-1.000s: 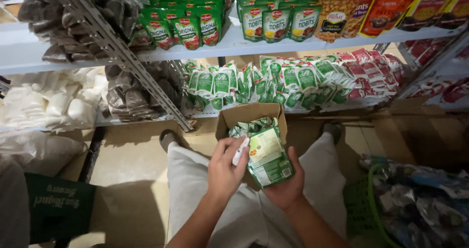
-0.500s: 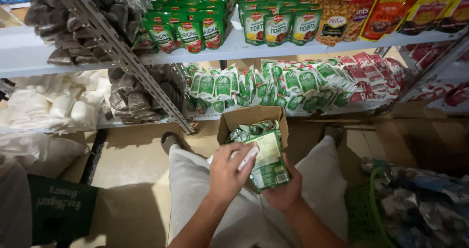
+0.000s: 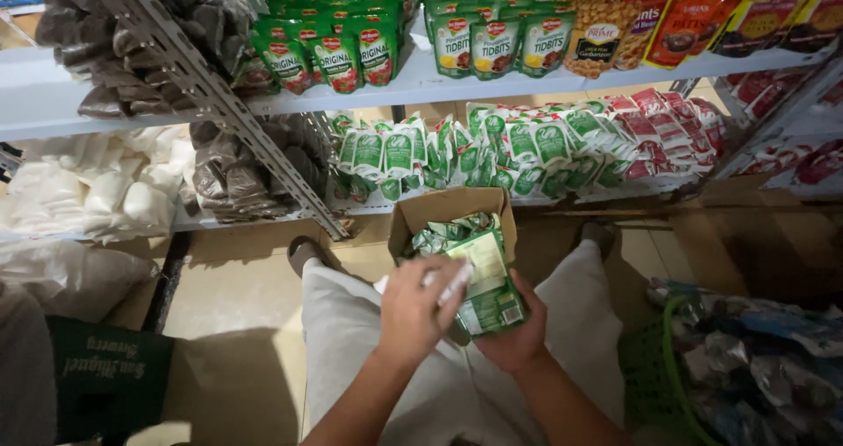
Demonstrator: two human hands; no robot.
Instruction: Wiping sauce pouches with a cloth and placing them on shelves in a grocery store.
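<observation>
Green and white, a flat pouch is held from below by the right hand, whose fingers are closed around its lower edge. The left hand is laid against the pouch's left side, curled around a small white object that cannot be identified. The pouch is held just above an open cardboard box set on the floor between the person's knees and filled with similar pouches. Behind the box, shelves stocked with green pouches are seen.
</observation>
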